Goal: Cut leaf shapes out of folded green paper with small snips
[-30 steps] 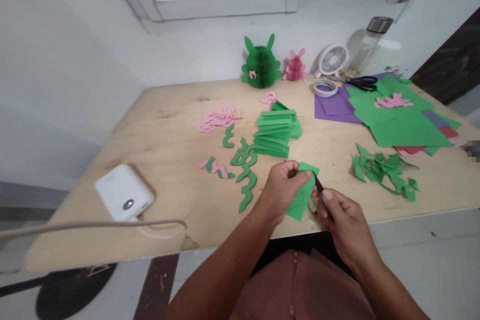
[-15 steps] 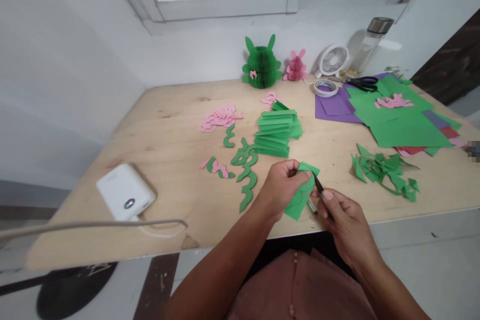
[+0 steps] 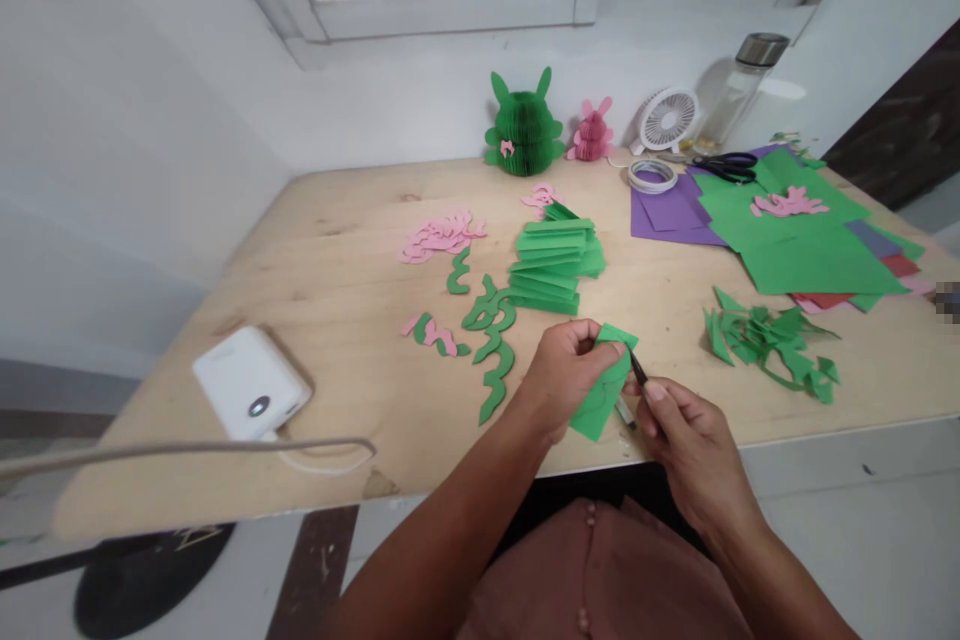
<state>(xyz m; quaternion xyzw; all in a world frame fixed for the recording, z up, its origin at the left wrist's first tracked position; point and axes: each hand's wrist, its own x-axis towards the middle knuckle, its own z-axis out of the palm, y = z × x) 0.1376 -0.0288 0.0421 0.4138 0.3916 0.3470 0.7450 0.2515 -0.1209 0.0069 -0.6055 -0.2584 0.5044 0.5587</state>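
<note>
Dark tool [image 3: 638,369] right up against the green sheet [image 3: 597,407]!
Left hand [image 3: 564,375] pinches the sheet, right hand [image 3: 688,435] grips the tool, paper between them; green scraps [image 3: 750,344] lie on the bench [image 3: 352,320] to their right, wavy green cutouts [image 3: 501,358] to their left.

From where I stand, the table [image 3: 337,300] looks like pale wood, smooth, with grain and darker knots. The green sheet [image 3: 596,405] at the near edge is matt paper, like the green scraps [image 3: 769,340] to the right. Far right, the fan [image 3: 667,120] looks like white plastic; the bottle [image 3: 731,105] is clear and shiny under a metallic cap [image 3: 762,51]. Near left, the power bank [image 3: 244,382] seems smooth white plastic. The brown shirt [image 3: 592,575] is matt cloth.
</note>
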